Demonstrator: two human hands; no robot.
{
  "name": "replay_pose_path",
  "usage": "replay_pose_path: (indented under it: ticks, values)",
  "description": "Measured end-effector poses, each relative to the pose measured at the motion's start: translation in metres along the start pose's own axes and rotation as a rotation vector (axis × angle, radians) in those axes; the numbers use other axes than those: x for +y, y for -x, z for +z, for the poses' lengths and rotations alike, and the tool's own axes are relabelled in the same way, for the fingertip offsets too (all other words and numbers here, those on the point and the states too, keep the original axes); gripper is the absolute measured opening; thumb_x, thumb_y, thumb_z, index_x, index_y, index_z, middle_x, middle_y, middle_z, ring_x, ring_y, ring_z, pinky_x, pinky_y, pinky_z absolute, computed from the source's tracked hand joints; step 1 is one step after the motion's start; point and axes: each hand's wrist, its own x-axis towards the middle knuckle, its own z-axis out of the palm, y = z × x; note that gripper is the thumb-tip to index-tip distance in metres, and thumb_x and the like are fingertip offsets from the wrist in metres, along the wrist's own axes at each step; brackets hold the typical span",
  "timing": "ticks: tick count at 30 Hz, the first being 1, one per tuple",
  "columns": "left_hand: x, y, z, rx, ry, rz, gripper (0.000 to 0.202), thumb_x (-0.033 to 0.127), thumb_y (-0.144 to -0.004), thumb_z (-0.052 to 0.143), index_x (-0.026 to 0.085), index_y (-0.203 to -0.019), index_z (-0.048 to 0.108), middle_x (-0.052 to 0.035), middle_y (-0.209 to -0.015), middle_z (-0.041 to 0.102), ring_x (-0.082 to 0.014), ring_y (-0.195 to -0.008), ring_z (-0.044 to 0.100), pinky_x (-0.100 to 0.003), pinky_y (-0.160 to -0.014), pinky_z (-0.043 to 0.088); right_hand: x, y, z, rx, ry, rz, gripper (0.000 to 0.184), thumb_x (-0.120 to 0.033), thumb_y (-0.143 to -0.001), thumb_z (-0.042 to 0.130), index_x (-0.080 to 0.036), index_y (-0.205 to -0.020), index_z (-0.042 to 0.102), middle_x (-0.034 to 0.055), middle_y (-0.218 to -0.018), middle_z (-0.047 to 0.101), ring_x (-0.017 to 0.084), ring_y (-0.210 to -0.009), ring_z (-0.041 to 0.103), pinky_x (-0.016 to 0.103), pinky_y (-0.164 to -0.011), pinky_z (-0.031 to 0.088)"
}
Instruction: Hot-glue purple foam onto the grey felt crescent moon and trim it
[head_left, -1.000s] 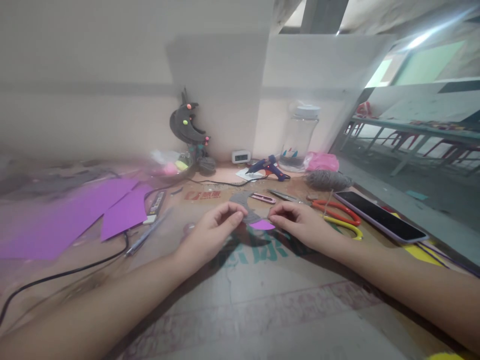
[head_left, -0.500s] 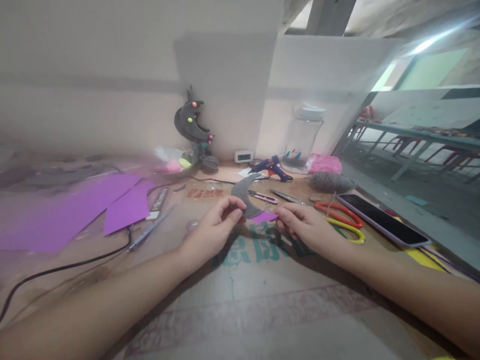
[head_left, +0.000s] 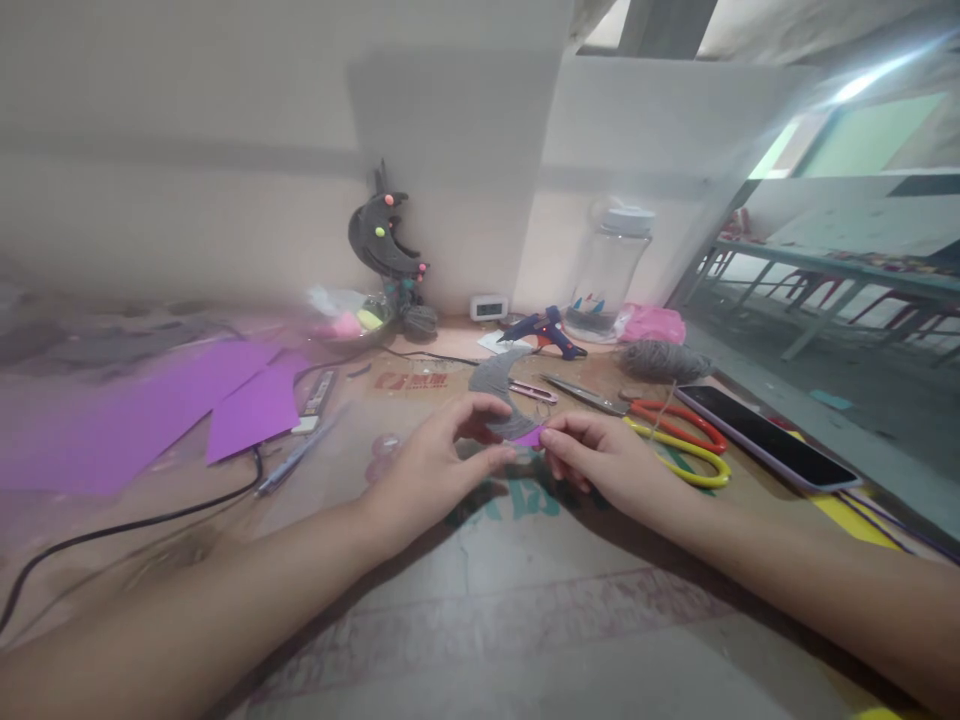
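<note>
We found the crescent over the middle of the table, between the two hands. Its body was grey and its lower right end purple. We could not tell whether it touched the surface.

The left hand stood on the crescent's left side. Its thumb and forefinger were well parted, with the crescent's lower part showing at the gap; we could not establish that either finger pressed on it. The right hand was at the purple end, where thumb and forefinger were closed in a pinch. Its other fingers were curled beneath.

Just behind the crescent we recorded a pink cutter. To the right lay scissors with orange and yellow handles, blades pointing left. Near these were a bundle of grey yarn and a phone, its screen dark.

Farther back we noted a blue glue gun, a small white clock, a clear bottle with a pale lid and, just beside it, a pink bag. A dark ornament bearing small coloured balls stood before the wall.

On the left we observed overlapping purple sheets, a pen and a black cord.
</note>
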Motion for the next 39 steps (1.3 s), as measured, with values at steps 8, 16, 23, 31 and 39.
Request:
replay_pose_path:
  ticks: [8, 16, 23, 31, 39]
  values:
    - [0.005, 0.001, -0.004, 0.043, -0.170, 0.050, 0.019, 0.032, -0.085, 0.067, 0.023, -0.102, 0.067, -0.0044, -0.104, 0.070, -0.0192, -0.092, 0.065, -0.033, -0.088, 0.050, 0.006, -0.001, 0.001, -0.031, -0.005, -0.014, 0.029, -0.044, -0.089, 0.057, -0.018, -0.076, 0.059, -0.0043, -0.057, 0.055, 0.006, -0.041, 0.044, 0.019, -0.039, 0.032]
    - [-0.004, -0.004, -0.003, -0.037, 0.064, 0.037, 0.059, 0.035, -0.079, 0.075, 0.023, -0.132, 0.052, -0.0110, -0.130, 0.063, -0.0234, -0.106, 0.065, -0.036, -0.088, 0.053, 0.006, 0.000, 0.000, 0.030, 0.078, -0.077, 0.028, -0.042, -0.090, 0.054, -0.019, -0.074, 0.058, -0.0043, -0.057, 0.053, 0.008, -0.044, 0.044, 0.021, -0.042, 0.033]
    - [-0.012, -0.019, -0.007, -0.021, 0.354, -0.144, 0.054, 0.034, -0.084, 0.071, 0.015, -0.130, 0.050, -0.0112, -0.110, 0.073, -0.0208, -0.099, 0.070, -0.034, -0.092, 0.051, 0.004, 0.001, 0.000, 0.039, 0.361, -0.254, 0.027, -0.036, -0.093, 0.053, -0.020, -0.073, 0.063, -0.0007, -0.065, 0.062, 0.012, -0.060, 0.054, 0.024, -0.057, 0.040]
    - [-0.007, -0.018, -0.007, 0.075, 0.335, -0.139, 0.032, 0.034, -0.080, 0.074, 0.015, -0.102, 0.061, -0.0067, -0.095, 0.075, -0.0186, -0.086, 0.070, -0.031, -0.079, 0.054, 0.007, 0.000, -0.006, 0.172, 0.354, -0.344, 0.025, -0.035, -0.096, 0.047, -0.021, -0.080, 0.059, -0.0021, -0.063, 0.055, 0.013, -0.059, 0.051, 0.026, -0.059, 0.038]
    - [-0.010, -0.019, -0.009, 0.077, 0.302, -0.120, 0.028, 0.035, -0.081, 0.072, 0.016, -0.100, 0.062, -0.0063, -0.098, 0.075, -0.0199, -0.089, 0.070, -0.031, -0.078, 0.054, 0.012, -0.004, -0.005, 0.191, 0.210, -0.263, 0.022, -0.038, -0.091, 0.056, -0.020, -0.080, 0.060, -0.0028, -0.063, 0.055, 0.012, -0.055, 0.048, 0.026, -0.055, 0.040]
